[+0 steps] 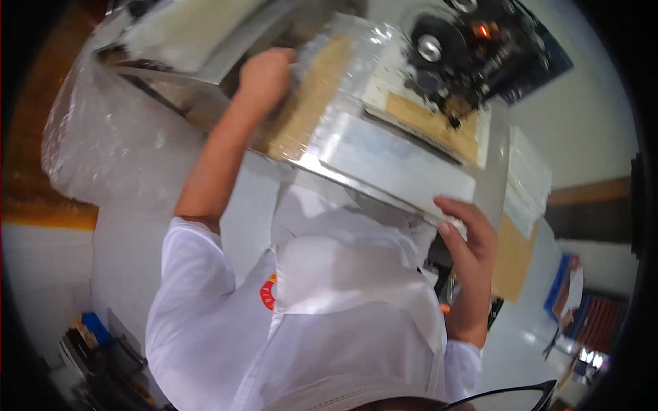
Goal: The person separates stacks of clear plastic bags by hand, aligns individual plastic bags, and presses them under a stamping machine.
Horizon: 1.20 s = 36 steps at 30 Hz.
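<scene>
My left hand is closed, just left of a clear plastic bag with brown paper-like material in it. Its fingertips are turned away, so what they hold, if anything, stays hidden. At the front right corner of a pale flat plate, my right hand has its thumb and forefinger apart. No object shows between them. Behind the plate stands a dark machine with round reels and a glowing orange spot, over a brown sheet on a white base.
A metal box with whitish material on top stands at the back left, beside a large clear plastic bag. The metal table's front edge runs close to my apron. Wrapped white packets and a brown sheet lie at the right.
</scene>
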### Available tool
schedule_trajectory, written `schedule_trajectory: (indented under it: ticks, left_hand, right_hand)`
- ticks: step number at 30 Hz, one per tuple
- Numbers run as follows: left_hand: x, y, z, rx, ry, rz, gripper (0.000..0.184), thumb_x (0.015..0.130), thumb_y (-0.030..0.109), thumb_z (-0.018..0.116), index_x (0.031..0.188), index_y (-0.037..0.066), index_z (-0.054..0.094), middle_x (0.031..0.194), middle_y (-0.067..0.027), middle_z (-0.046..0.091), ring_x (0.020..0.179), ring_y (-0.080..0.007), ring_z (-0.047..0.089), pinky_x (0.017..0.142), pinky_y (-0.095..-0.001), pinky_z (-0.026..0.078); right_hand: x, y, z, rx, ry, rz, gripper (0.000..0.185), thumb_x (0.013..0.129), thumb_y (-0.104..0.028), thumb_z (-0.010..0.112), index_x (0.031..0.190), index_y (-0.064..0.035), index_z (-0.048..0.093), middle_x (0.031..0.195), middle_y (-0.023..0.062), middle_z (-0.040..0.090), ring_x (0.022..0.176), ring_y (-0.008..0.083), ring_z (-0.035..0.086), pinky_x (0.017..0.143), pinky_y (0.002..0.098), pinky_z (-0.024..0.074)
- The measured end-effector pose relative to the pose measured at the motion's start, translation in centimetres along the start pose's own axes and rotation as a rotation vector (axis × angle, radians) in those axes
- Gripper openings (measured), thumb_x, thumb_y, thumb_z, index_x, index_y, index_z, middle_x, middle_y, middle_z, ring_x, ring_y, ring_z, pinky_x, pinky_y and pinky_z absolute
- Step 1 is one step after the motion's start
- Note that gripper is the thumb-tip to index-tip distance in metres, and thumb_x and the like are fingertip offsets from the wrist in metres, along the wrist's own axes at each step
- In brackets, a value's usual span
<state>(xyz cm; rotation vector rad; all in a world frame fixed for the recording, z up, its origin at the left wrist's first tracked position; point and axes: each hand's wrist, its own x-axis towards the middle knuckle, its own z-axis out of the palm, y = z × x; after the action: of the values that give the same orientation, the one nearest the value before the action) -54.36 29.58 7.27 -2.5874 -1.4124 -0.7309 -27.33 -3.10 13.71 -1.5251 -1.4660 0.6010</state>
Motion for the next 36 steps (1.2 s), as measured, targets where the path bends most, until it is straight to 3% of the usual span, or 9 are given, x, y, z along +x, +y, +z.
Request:
schedule_trajectory:
  ticks: [4, 6, 9, 13, 15, 19, 22, 29, 36]
  left_hand:
    - [0.2, -4.1, 5.0, -0.303, -0.283, -0.078, 0.036, 0.083, 0.002, 0.050, 0.115, 0.002, 0.066, 0.103, -0.0277, 0.067, 0.101, -0.0400, 0.065, 0.089, -0.0471, 0.051]
    - [0.9, -3.8, 4.4, -0.556, -0.503, -0.406, 0.039, 0.082, 0.000, 0.048, 0.117, -0.001, 0.065, 0.104, -0.0286, 0.067, 0.103, -0.0406, 0.065, 0.093, -0.0465, 0.049]
    - [1.1, -4.7, 7.2, -0.156, -0.161, -0.281, 0.032, 0.083, 0.002, 0.048, 0.107, -0.004, 0.068, 0.108, -0.0289, 0.067, 0.105, -0.0414, 0.064, 0.093, -0.0474, 0.049]
    - [1.1, -5.0, 7.5, 0.061, -0.321, -0.232, 0.033, 0.086, 0.008, 0.052, 0.114, -0.005, 0.062, 0.107, -0.0274, 0.066, 0.103, -0.0401, 0.063, 0.091, -0.0481, 0.048]
    - [1.5, -6.0, 7.5, 0.147, -0.473, -0.140, 0.032, 0.086, 0.011, 0.054, 0.114, -0.002, 0.062, 0.107, -0.0261, 0.066, 0.102, -0.0399, 0.063, 0.091, -0.0490, 0.047]
    - [-0.6, 1.0, -0.7, -0.086, 0.084, 0.064, 0.015, 0.086, 0.015, 0.067, 0.093, 0.002, 0.067, 0.095, -0.0149, 0.062, 0.095, -0.0352, 0.062, 0.085, -0.0435, 0.048]
    - [-1.3, 7.3, -3.9, -0.521, -0.199, 0.022, 0.025, 0.092, 0.022, 0.062, 0.102, 0.000, 0.068, 0.101, -0.0147, 0.063, 0.095, -0.0318, 0.061, 0.086, -0.0384, 0.048]
    - [-4.3, 9.9, -0.2, -0.658, -0.495, 0.200, 0.041, 0.096, 0.033, 0.055, 0.113, -0.002, 0.066, 0.115, -0.0192, 0.062, 0.110, -0.0335, 0.054, 0.099, -0.0375, 0.040]
    - [-13.8, 15.8, -6.5, -0.634, -0.622, 0.342, 0.048, 0.097, 0.035, 0.053, 0.129, -0.001, 0.057, 0.109, -0.0205, 0.058, 0.106, -0.0336, 0.055, 0.095, -0.0382, 0.042]
  right_hand:
    - [1.0, 1.3, 0.6, -0.323, -0.095, -0.197, 0.029, 0.081, -0.010, 0.073, 0.110, -0.0061, 0.071, 0.110, 0.0109, 0.070, 0.112, 0.0344, 0.061, 0.094, 0.0402, 0.0485]
    - [0.9, 1.9, 0.8, -0.326, -0.139, -0.196, 0.028, 0.081, -0.011, 0.074, 0.108, -0.0065, 0.071, 0.110, 0.0099, 0.071, 0.112, 0.0351, 0.060, 0.093, 0.0413, 0.0487]
    - [0.6, 1.8, 0.4, -0.379, -0.163, -0.229, 0.028, 0.080, -0.010, 0.074, 0.108, -0.0066, 0.071, 0.111, 0.0094, 0.071, 0.113, 0.0354, 0.060, 0.094, 0.0416, 0.0487]
    - [-0.8, 2.0, -1.2, -0.371, 0.005, -0.198, 0.026, 0.080, -0.007, 0.073, 0.106, -0.0047, 0.071, 0.107, 0.0108, 0.071, 0.111, 0.0330, 0.061, 0.092, 0.0399, 0.0489]
    - [-2.4, 2.2, -2.2, -0.261, 0.087, -0.008, 0.025, 0.080, -0.006, 0.073, 0.105, -0.0027, 0.071, 0.103, 0.0115, 0.071, 0.106, 0.0277, 0.063, 0.088, 0.0369, 0.0500]
    - [-6.7, 4.4, -3.5, 0.367, 0.012, 0.443, 0.017, 0.087, -0.009, 0.070, 0.101, 0.0002, 0.071, 0.099, 0.0102, 0.070, 0.092, 0.0147, 0.064, 0.079, 0.0286, 0.0508]
    - [-7.6, 6.1, -2.1, 0.532, -0.272, 0.683, 0.025, 0.091, -0.021, 0.069, 0.103, 0.0002, 0.071, 0.104, 0.0089, 0.070, 0.097, 0.0135, 0.063, 0.086, 0.0283, 0.0502]
    - [-5.0, 8.9, 7.0, 1.096, -0.387, 0.783, 0.064, 0.091, -0.035, 0.069, 0.139, -0.0021, 0.044, 0.130, 0.0082, 0.057, 0.122, 0.0179, 0.054, 0.107, 0.0344, 0.0381]
    - [-4.7, 4.1, 8.7, 1.370, -0.007, 0.765, 0.056, 0.091, -0.028, 0.067, 0.137, -0.0042, 0.045, 0.130, 0.0095, 0.057, 0.120, 0.0212, 0.057, 0.102, 0.0397, 0.0458]
